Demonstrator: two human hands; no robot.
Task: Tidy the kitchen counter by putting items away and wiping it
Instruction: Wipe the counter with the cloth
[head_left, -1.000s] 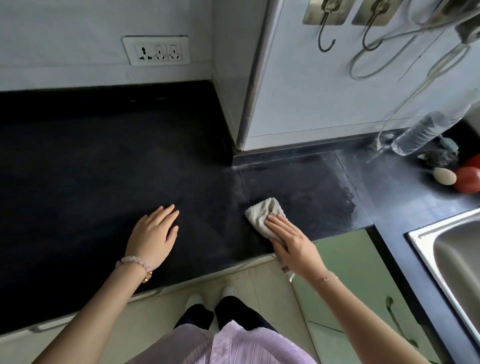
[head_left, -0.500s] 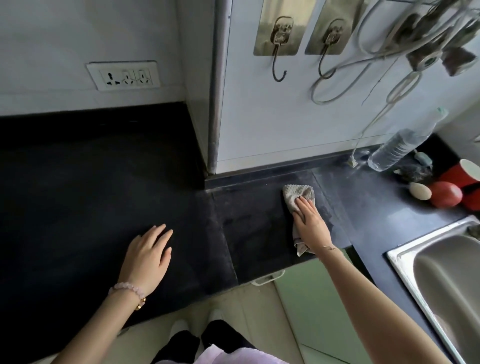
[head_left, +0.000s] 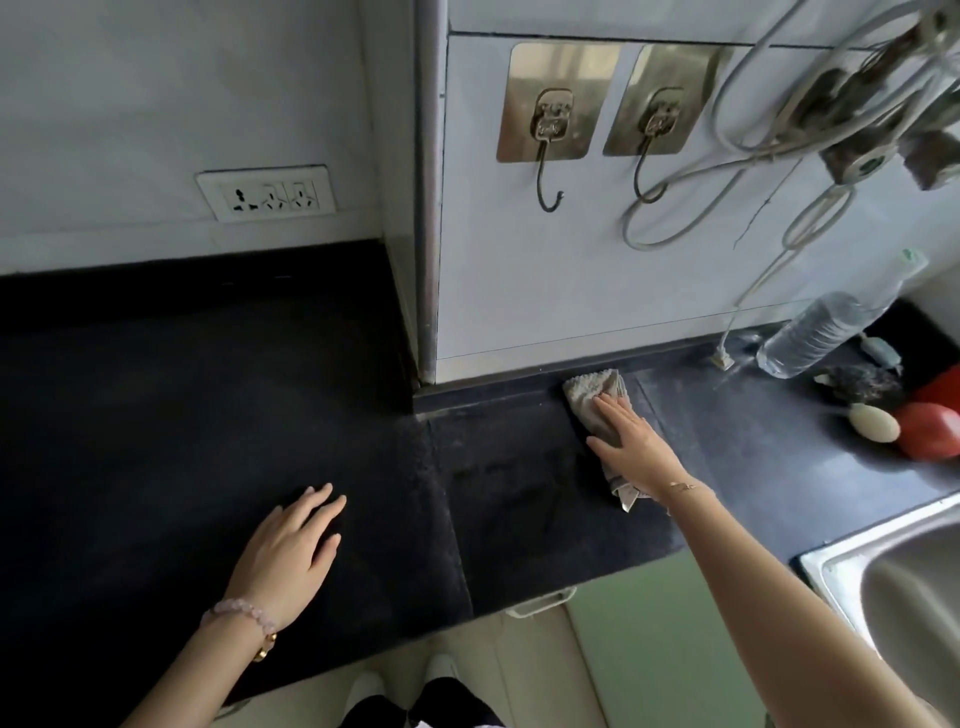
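The black counter (head_left: 156, 415) runs across the view and steps back at a wall corner. A grey cloth (head_left: 589, 392) lies flat on it close to the back wall, right of that corner. My right hand (head_left: 631, 447) presses down on the cloth, fingers stretched over it, and covers its middle; one end of the cloth sticks out under my wrist. My left hand (head_left: 293, 551) rests flat on the counter at the near left, fingers apart, holding nothing.
At the far right stand a clear plastic bottle (head_left: 826, 332), a dark scrubber (head_left: 865, 384), a pale oval soap (head_left: 875, 422) and a red object (head_left: 930, 431). A steel sink (head_left: 883, 582) fills the lower right. Hooks (head_left: 550, 156) and looped cables (head_left: 727, 156) hang on the wall.
My right hand has pushed the cloth from the counter's front edge away and to the right, up to the back wall. My left hand has stayed flat in place.
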